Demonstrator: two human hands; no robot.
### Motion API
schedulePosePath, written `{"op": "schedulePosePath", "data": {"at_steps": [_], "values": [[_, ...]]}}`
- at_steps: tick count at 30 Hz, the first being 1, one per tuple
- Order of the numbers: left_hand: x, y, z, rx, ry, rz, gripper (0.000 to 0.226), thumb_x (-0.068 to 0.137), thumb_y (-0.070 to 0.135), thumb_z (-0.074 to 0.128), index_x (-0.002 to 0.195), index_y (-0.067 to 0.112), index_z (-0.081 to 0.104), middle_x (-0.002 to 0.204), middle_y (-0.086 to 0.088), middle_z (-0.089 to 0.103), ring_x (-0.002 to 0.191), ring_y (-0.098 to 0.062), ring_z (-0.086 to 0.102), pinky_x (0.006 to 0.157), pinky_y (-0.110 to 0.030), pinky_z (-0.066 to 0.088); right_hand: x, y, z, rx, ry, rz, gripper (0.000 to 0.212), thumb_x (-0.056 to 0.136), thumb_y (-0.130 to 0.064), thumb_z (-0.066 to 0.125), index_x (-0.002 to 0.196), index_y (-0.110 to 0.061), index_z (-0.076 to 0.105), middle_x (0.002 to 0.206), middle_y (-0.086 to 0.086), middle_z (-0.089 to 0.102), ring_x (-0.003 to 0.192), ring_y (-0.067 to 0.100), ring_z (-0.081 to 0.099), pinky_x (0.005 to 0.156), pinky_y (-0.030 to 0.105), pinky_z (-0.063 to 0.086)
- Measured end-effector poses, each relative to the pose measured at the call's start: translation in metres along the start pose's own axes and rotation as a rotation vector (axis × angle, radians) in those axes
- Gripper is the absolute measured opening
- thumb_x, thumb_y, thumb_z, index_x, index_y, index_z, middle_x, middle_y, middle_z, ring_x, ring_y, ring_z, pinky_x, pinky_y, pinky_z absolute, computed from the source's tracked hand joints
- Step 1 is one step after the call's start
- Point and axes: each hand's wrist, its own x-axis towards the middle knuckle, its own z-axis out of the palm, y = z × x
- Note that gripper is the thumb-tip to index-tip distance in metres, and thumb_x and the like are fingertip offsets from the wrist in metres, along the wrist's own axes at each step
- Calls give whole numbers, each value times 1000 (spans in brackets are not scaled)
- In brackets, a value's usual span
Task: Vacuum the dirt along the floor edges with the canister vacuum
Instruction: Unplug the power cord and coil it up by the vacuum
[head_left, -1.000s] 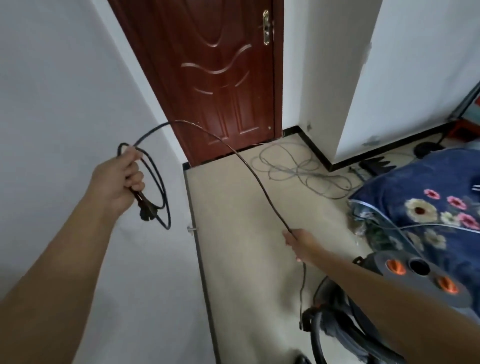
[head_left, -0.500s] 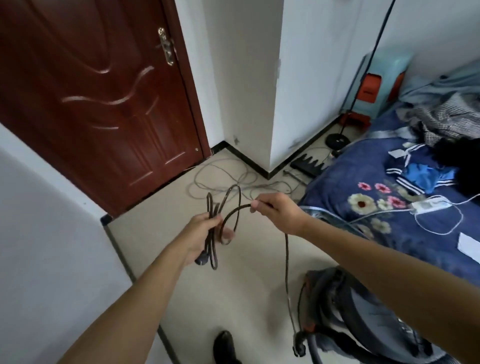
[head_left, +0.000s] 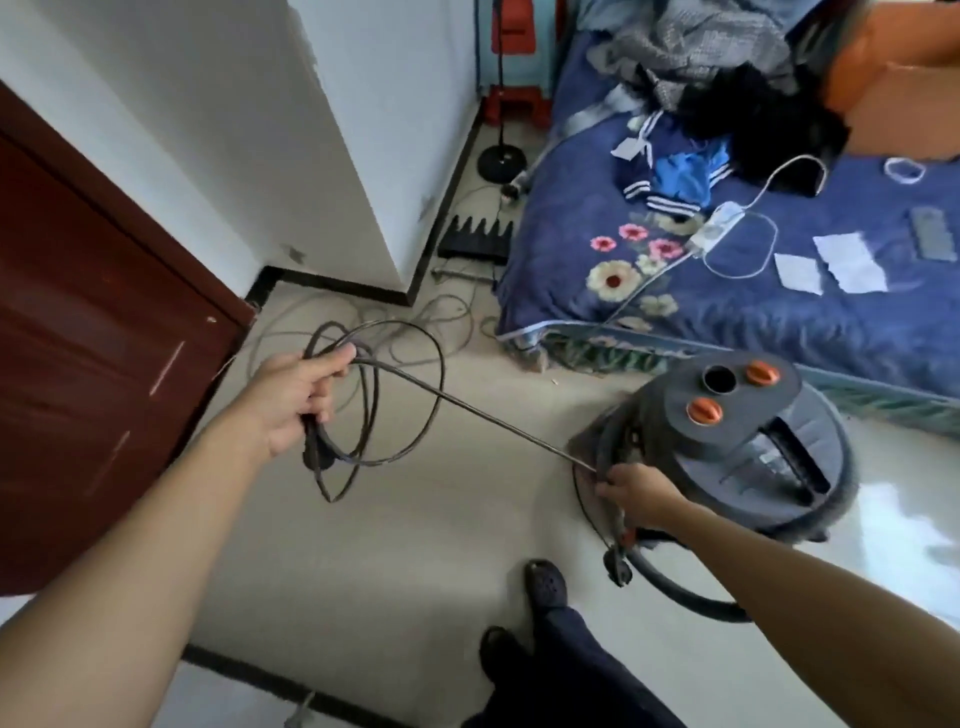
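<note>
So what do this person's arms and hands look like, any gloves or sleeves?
No gloves: the left hand and right hand are bare, as are the left forearm and right forearm, with no sleeves, watch or rings in view. Lower down, dark trousers and dark perforated shoes show.

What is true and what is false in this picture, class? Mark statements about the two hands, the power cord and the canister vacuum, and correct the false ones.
1. The left hand grips loops of the black power cord. True.
2. The right hand rests on the bed. False: it pinches the power cord beside the canister vacuum.
3. The power cord runs straight and taut between the two hands. True.
4. The canister vacuum stands on the bed. False: it stands on the floor beside the bed.
5. The top of the canister vacuum carries two orange knobs. True.
</note>
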Motion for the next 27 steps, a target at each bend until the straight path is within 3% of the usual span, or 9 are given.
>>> {"op": "schedulePosePath", "data": {"at_steps": [3,6,9,12,17,23,27], "values": [[44,-9,15,165,-86,-56,25,83,28,67,72,11,53,40,11,26,34,-5,20,43,-21,24,11,53,30,80,-10,186,25,87,-43,58,83,-19,64,80,0,65,76,21,63,63,32,47],[78,-23,49,266,-172,-122,22,86,26,65,75,10,55,41,11,27,33,-4,20,43,-21,24,25,96,68,192,1,344,20,86,-36,60,91,-19,68,83,1,71,79,20,67,71,35,56],[98,-38,87,295,-293,-180,20,89,25,63,80,7,57,42,9,27,34,-5,22,44,-21,24,6,91,87,232,21,492,19,95,-29,48,91,-18,63,90,2,68,81,21,63,73,33,52],[115,-57,119,334,-436,-223,19,92,23,59,82,7,56,44,7,27,35,-7,24,45,-22,28,-6,94,122,198,-44,658,21,97,-17,43,109,-14,60,106,8,65,93,26,62,71,27,42],[155,-108,142,474,-627,-251,17,93,19,57,84,6,56,48,5,32,37,-8,28,48,-24,32,-2,96,216,332,-83,908,26,94,-13,41,111,-7,60,119,15,65,107,31,63,82,31,48],[224,-190,103,561,-626,-282,19,93,23,58,80,10,57,45,7,32,36,-8,28,50,-26,34,46,29,328,459,-105,905,31,104,-18,39,121,-4,60,124,14,62,112,29,61,85,29,48],[272,-223,50,591,-517,-275,18,93,24,59,81,10,54,41,10,32,33,-6,27,45,-22,33,94,-46,395,699,-86,858,24,102,-25,43,99,-7,59,107,15,64,97,30,61,72,29,41]]}}
